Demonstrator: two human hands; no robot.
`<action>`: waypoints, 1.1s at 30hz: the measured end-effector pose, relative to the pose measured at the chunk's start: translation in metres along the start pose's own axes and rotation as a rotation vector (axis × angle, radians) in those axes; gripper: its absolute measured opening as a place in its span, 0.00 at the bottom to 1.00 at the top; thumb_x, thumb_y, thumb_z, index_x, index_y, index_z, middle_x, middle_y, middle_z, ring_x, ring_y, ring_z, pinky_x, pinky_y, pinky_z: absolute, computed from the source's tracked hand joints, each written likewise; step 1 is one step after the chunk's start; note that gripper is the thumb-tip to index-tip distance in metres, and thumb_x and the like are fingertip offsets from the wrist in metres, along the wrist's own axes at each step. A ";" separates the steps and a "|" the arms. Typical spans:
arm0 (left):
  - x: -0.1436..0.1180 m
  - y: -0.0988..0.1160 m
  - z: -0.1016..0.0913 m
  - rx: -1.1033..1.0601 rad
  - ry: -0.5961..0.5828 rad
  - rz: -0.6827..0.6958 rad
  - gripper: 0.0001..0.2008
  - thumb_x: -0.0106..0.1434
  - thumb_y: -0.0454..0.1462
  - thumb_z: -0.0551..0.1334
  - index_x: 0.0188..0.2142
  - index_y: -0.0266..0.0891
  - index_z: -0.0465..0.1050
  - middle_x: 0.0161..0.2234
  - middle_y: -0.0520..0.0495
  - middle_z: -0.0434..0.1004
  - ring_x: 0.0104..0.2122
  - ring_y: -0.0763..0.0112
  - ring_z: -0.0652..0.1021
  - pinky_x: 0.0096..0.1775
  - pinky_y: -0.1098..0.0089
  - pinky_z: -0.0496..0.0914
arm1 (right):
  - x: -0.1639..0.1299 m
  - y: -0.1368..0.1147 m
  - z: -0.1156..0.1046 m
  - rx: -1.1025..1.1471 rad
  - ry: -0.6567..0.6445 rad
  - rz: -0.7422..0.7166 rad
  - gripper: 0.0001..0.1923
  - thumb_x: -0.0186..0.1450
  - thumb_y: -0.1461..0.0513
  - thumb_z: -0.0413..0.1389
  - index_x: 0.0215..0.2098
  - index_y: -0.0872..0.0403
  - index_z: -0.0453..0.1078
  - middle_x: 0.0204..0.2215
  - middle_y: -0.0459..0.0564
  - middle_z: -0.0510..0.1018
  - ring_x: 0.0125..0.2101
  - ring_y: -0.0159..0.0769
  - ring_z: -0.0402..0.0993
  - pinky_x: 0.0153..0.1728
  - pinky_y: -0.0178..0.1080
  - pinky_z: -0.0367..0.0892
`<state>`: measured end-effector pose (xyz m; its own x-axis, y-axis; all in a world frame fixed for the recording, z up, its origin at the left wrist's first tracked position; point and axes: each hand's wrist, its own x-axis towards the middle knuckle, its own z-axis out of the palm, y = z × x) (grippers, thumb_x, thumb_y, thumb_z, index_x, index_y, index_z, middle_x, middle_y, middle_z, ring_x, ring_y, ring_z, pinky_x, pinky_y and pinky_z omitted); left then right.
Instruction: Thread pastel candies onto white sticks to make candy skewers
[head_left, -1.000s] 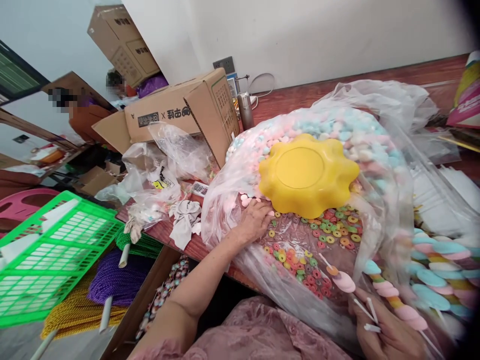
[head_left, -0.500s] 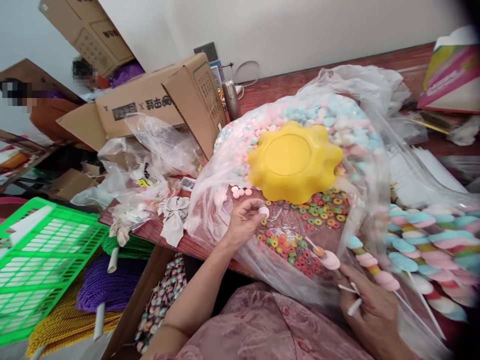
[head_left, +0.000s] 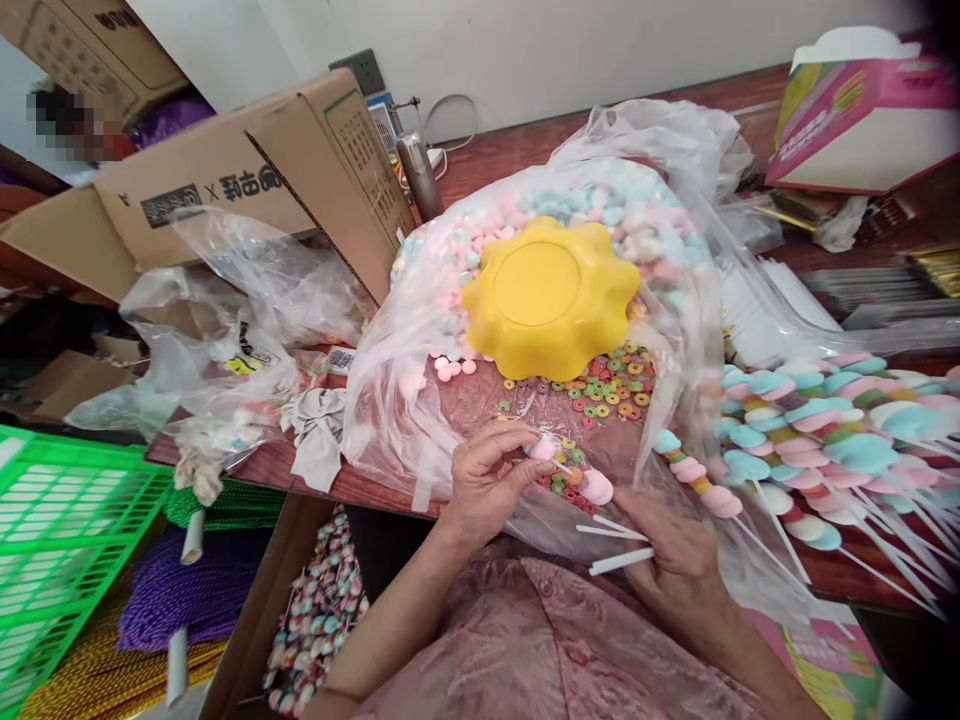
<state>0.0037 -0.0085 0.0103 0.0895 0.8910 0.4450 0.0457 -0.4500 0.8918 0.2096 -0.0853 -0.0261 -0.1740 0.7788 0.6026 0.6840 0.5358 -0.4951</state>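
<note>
Two bare hands are working close together at the near edge of the table [head_left: 517,150], just over the person's pink patterned lap. The left hand [head_left: 484,485] is pinching a small pale pink candy piece [head_left: 541,449] between thumb and fingertips, holding it against the tip of a thin white stick. The right hand [head_left: 675,565] is gripping a bunch of white sticks [head_left: 619,545], one of them already carrying a pink round candy [head_left: 598,487] that is sitting just beside the piece in the left hand. Both hands are hovering over a big clear plastic bag [head_left: 420,400] lying open on the table, with coloured ring candies [head_left: 600,390] scattered on its near part and a heap of pastel pink and blue tablets [head_left: 600,205] further back. A yellow flower-shaped bowl [head_left: 551,297] is lying upside down on that heap. To the right, a pile of finished candy skewers [head_left: 817,420] is lying under plastic, sticks pointing toward the person. A cardboard box [head_left: 247,190] is standing to the left, and a green plastic crate [head_left: 67,540] is sitting lower down beside the table.
</note>
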 end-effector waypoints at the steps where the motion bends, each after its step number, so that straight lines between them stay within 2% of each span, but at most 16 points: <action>1: -0.002 0.000 0.001 0.043 -0.008 0.040 0.10 0.56 0.32 0.72 0.39 0.42 0.81 0.36 0.47 0.83 0.38 0.69 0.81 0.42 0.68 0.76 | 0.000 -0.001 0.000 0.001 -0.007 0.010 0.28 0.63 0.72 0.48 0.60 0.52 0.67 0.41 0.52 0.84 0.37 0.38 0.83 0.35 0.35 0.78; 4: -0.008 0.001 0.004 0.138 -0.028 0.143 0.09 0.59 0.30 0.69 0.40 0.42 0.81 0.35 0.47 0.83 0.36 0.69 0.82 0.41 0.68 0.77 | 0.000 -0.006 0.003 0.016 -0.019 0.032 0.28 0.63 0.72 0.48 0.59 0.52 0.67 0.40 0.52 0.84 0.37 0.39 0.83 0.35 0.36 0.77; 10: -0.010 0.004 0.001 0.326 0.002 0.350 0.13 0.59 0.25 0.66 0.41 0.42 0.79 0.36 0.46 0.83 0.39 0.67 0.82 0.44 0.63 0.78 | 0.003 -0.014 0.006 0.047 -0.042 0.040 0.22 0.63 0.72 0.49 0.54 0.54 0.68 0.34 0.51 0.82 0.30 0.37 0.81 0.28 0.34 0.74; 15: -0.011 0.006 0.000 0.401 -0.073 0.406 0.13 0.61 0.25 0.63 0.41 0.42 0.79 0.37 0.45 0.83 0.39 0.65 0.83 0.44 0.63 0.78 | 0.005 -0.017 0.010 0.044 -0.071 0.046 0.20 0.64 0.72 0.48 0.51 0.53 0.68 0.33 0.49 0.82 0.29 0.36 0.81 0.26 0.34 0.73; 18: -0.013 0.002 0.002 0.369 -0.089 0.332 0.12 0.62 0.26 0.63 0.41 0.42 0.79 0.36 0.46 0.83 0.38 0.68 0.82 0.42 0.65 0.78 | 0.003 -0.018 0.013 0.110 -0.059 0.068 0.21 0.65 0.72 0.47 0.53 0.52 0.67 0.34 0.48 0.82 0.29 0.34 0.80 0.27 0.33 0.73; 22: -0.015 -0.006 0.006 0.211 -0.033 0.153 0.10 0.61 0.28 0.67 0.40 0.43 0.80 0.36 0.48 0.82 0.37 0.71 0.81 0.41 0.71 0.77 | 0.003 -0.020 0.014 0.162 -0.025 0.100 0.21 0.66 0.72 0.47 0.54 0.52 0.67 0.32 0.47 0.81 0.25 0.32 0.78 0.24 0.33 0.71; 26: -0.017 -0.007 0.008 -0.014 0.052 -0.034 0.20 0.60 0.33 0.69 0.52 0.45 0.75 0.46 0.45 0.81 0.42 0.69 0.81 0.45 0.69 0.77 | 0.007 -0.019 0.013 0.200 -0.049 0.110 0.20 0.65 0.73 0.48 0.52 0.52 0.69 0.33 0.47 0.81 0.26 0.31 0.78 0.26 0.31 0.71; 28: -0.016 -0.005 0.007 -0.045 0.021 -0.126 0.18 0.64 0.35 0.66 0.54 0.44 0.75 0.47 0.44 0.82 0.43 0.68 0.82 0.47 0.67 0.77 | 0.007 -0.018 0.013 0.202 -0.057 0.105 0.20 0.65 0.73 0.48 0.52 0.52 0.69 0.34 0.48 0.82 0.29 0.33 0.79 0.28 0.32 0.73; 31: -0.016 -0.005 0.007 0.020 -0.087 -0.072 0.11 0.66 0.33 0.63 0.47 0.42 0.80 0.44 0.44 0.84 0.45 0.67 0.82 0.51 0.65 0.75 | 0.006 -0.016 0.013 0.172 -0.051 0.106 0.22 0.64 0.73 0.48 0.53 0.52 0.69 0.37 0.50 0.82 0.33 0.35 0.81 0.33 0.35 0.76; 33: -0.017 -0.008 0.009 0.034 -0.095 0.009 0.11 0.65 0.31 0.63 0.45 0.42 0.81 0.44 0.44 0.84 0.46 0.66 0.82 0.52 0.66 0.75 | 0.005 -0.015 0.013 0.149 -0.033 0.110 0.24 0.63 0.73 0.47 0.55 0.51 0.69 0.39 0.50 0.83 0.35 0.36 0.82 0.35 0.36 0.77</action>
<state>0.0107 -0.0210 -0.0050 0.1844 0.8779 0.4419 0.0784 -0.4613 0.8838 0.1891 -0.0852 -0.0234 -0.1287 0.8443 0.5202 0.5880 0.4874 -0.6456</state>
